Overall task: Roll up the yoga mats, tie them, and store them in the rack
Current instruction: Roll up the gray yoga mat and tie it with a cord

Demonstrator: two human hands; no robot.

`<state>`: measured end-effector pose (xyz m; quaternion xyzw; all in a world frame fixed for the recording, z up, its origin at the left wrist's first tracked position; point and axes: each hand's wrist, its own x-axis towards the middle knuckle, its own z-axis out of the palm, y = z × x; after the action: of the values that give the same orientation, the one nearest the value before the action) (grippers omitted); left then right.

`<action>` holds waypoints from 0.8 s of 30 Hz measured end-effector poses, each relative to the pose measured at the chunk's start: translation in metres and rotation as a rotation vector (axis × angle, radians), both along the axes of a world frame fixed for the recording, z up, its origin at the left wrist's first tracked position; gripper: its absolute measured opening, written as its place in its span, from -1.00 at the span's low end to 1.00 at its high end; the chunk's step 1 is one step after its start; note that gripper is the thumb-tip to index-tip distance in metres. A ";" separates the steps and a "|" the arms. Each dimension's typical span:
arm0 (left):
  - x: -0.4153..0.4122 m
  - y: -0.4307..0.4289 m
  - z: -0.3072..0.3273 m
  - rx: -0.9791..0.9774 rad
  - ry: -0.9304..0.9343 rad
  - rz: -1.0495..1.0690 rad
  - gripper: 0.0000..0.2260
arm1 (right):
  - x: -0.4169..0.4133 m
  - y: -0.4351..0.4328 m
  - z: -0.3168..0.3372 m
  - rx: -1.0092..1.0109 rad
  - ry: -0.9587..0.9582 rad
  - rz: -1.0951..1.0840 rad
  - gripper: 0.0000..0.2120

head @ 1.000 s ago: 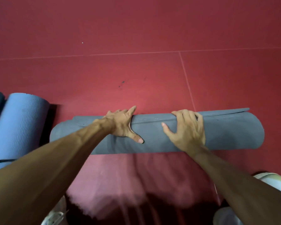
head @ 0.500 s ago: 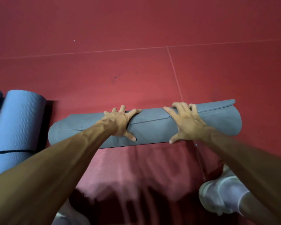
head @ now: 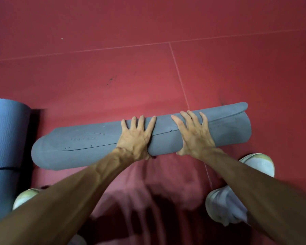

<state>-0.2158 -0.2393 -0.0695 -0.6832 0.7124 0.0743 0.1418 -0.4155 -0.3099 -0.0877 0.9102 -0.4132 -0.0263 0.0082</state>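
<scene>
Mat (head: 88, 149), rolled into a thick grey tube, lies on the red floor (head: 148, 76) with its long axis running left to right. The right end is angled slightly away from the person and the left end sits nearer. Its loose outer edge shows as a dark seam along the top, passing under both palms. Beyond the right fingertips that edge sticks out as a rounded flap. The surface is smooth matte foam, with embossed marks left of the left fingers that are too faint to read.

The left hand (head: 136, 138) and right hand (head: 195, 137) lie side by side on the middle of the roll. Their fingers (head: 141, 122) are straight and splayed over the top, pressing down, and the thumbs tuck against the near side. Neither hand closes round the roll.

Well left of the left fingers lies a blue mat (head: 5, 135), also rolled, with a wavy ribbed texture and a dark strap (head: 4, 168) round it. Pale shoes (head: 258, 162) stand on the floor nearer than the wrists.
</scene>
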 end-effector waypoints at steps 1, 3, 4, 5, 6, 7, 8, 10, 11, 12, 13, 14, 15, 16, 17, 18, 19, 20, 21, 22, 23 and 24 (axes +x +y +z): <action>0.002 -0.001 -0.002 -0.021 0.001 -0.009 0.20 | -0.001 -0.001 0.000 0.002 0.001 0.005 0.26; 0.006 -0.006 0.000 -0.020 0.026 -0.017 0.18 | 0.000 -0.006 0.005 0.033 0.020 0.012 0.26; 0.007 -0.008 0.003 -0.005 0.038 -0.019 0.18 | 0.001 -0.008 0.011 0.046 0.038 0.014 0.25; 0.008 -0.010 0.008 0.006 0.052 -0.021 0.18 | 0.001 -0.009 0.018 0.057 0.049 0.014 0.25; 0.007 -0.012 0.013 0.008 0.066 -0.019 0.17 | 0.001 -0.010 0.025 0.073 0.058 0.004 0.23; 0.005 -0.016 0.020 -0.001 0.076 -0.015 0.17 | -0.001 -0.011 0.036 0.065 0.060 -0.003 0.22; 0.002 -0.020 0.030 -0.013 0.081 -0.006 0.16 | -0.004 -0.013 0.047 0.035 0.062 0.000 0.20; -0.005 -0.030 0.056 -0.036 0.113 0.021 0.14 | -0.015 -0.022 0.076 0.008 0.044 0.005 0.20; -0.009 -0.033 0.070 -0.045 0.131 0.031 0.14 | -0.021 -0.025 0.093 0.009 0.039 -0.001 0.20; -0.018 -0.036 0.095 -0.065 0.143 0.024 0.13 | -0.032 -0.026 0.120 -0.003 0.041 -0.014 0.19; -0.022 -0.040 0.111 -0.068 0.154 0.029 0.13 | -0.037 -0.030 0.138 -0.003 0.037 -0.014 0.17; -0.026 -0.044 0.127 -0.079 0.161 0.038 0.12 | -0.043 -0.034 0.156 -0.011 0.020 -0.015 0.14; -0.033 -0.045 0.150 -0.106 0.166 0.028 0.12 | -0.052 -0.033 0.181 -0.038 -0.008 -0.016 0.10; -0.040 -0.044 0.173 -0.129 0.163 0.018 0.11 | -0.063 -0.029 0.207 -0.063 -0.035 -0.030 0.05; -0.046 -0.042 0.197 -0.161 0.162 0.012 0.10 | -0.075 -0.026 0.233 -0.100 -0.066 -0.055 -0.03; -0.053 -0.041 0.222 -0.194 0.165 0.007 0.09 | -0.088 -0.021 0.260 -0.146 -0.099 -0.088 -0.13; -0.059 -0.038 0.246 -0.225 0.171 0.004 0.08 | -0.101 -0.015 0.286 -0.197 -0.129 -0.120 -0.25; -0.065 -0.034 0.269 -0.261 0.179 -0.002 0.06 | -0.116 -0.006 0.309 -0.235 -0.163 -0.154 -0.39; -0.073 -0.028 0.292 -0.299 0.189 -0.013 0.03 | -0.130 0.004 0.332 -0.252 -0.200 -0.194 -0.53; -0.079 -0.024 0.312 -0.326 0.201 -0.019 0.01 | -0.142 0.013 0.349 -0.249 -0.218 -0.240 -0.64; -0.088 -0.017 0.332 -0.350 0.210 -0.035 -0.01 | -0.157 0.026 0.365 -0.246 -0.218 -0.286 -0.72; -0.098 -0.009 0.348 -0.374 0.218 -0.054 -0.03 | -0.172 0.038 0.378 -0.232 -0.223 -0.325 -0.78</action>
<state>-0.3143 -0.2485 0.2787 -0.6663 0.7429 0.0103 -0.0635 -0.5874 -0.2722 0.2907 0.8220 -0.5528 0.1215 0.0628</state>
